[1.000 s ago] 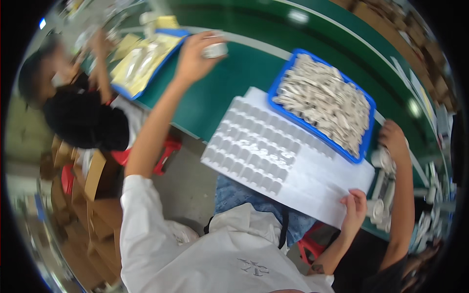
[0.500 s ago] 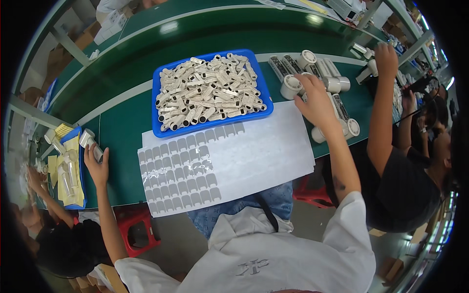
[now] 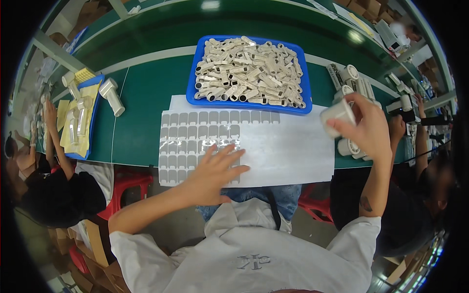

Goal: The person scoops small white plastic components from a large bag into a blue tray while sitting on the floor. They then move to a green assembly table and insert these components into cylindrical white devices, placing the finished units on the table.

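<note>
My right hand [image 3: 369, 128] grips a white round-headed housing [image 3: 338, 116], lifted above the right end of a white backing sheet [image 3: 288, 146]. The housing is slightly blurred, and my palm hides any handle it has. My left hand [image 3: 217, 171] hovers over or rests on the sheet with its fingers spread, holding nothing. Rows of grey rounded stickers [image 3: 185, 132] cover the sheet's left half. Beyond the sheet, a blue tray [image 3: 309, 88] is heaped with small off-white, elongated plastic parts [image 3: 249, 71].
More white round-headed housings [image 3: 349, 73] lie at the right. One T-shaped white housing [image 3: 112, 97] lies on the green table [image 3: 146, 97] at the left, beside a blue tray [image 3: 97, 117] lined with yellow paper. Co-workers sit close on both sides.
My left hand has left the T-shaped housing at the left and come over the stickers. My right hand has picked up a housing from the right-hand group. The view has shifted left.
</note>
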Action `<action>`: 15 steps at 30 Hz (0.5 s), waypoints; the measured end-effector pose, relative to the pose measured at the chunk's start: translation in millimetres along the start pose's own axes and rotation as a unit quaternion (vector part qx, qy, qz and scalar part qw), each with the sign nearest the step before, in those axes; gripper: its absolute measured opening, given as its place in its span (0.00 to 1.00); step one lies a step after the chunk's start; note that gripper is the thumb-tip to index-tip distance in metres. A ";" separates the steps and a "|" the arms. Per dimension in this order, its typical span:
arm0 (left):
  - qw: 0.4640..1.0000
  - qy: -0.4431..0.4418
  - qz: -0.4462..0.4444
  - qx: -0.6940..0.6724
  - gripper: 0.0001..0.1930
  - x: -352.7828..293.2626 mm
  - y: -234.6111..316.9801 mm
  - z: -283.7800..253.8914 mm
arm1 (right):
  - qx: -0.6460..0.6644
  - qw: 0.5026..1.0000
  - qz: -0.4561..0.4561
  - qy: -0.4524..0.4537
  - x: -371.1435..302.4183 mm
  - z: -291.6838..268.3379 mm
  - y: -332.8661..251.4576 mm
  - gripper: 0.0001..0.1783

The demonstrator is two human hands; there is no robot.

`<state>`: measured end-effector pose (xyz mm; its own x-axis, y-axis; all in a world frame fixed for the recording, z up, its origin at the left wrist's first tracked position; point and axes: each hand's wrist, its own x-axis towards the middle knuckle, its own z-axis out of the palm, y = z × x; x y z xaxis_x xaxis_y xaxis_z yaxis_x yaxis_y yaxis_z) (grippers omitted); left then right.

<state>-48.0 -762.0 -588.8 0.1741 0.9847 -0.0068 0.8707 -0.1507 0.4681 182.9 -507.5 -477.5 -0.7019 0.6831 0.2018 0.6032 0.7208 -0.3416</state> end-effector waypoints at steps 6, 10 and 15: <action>0.998 -0.034 0.042 0.040 0.41 24.8 -10.4 21.4 | -0.108 0.989 -0.056 -0.083 -31.7 36.2 -32.4 0.37; 0.998 -0.024 0.047 0.017 0.42 25.5 -23.3 18.4 | -0.105 0.987 -0.077 -0.090 -25.7 73.8 -42.7 0.38; 0.992 0.063 -0.003 -0.105 0.48 27.0 -20.1 14.1 | -0.013 0.993 -0.088 -0.074 -8.2 98.8 -66.0 0.34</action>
<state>-54.4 -733.6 -610.8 0.0985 0.9906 0.0952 0.7539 -0.1367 0.6426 111.4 -572.3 -547.3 -0.8447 0.5220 0.1185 0.4739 0.8322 -0.2878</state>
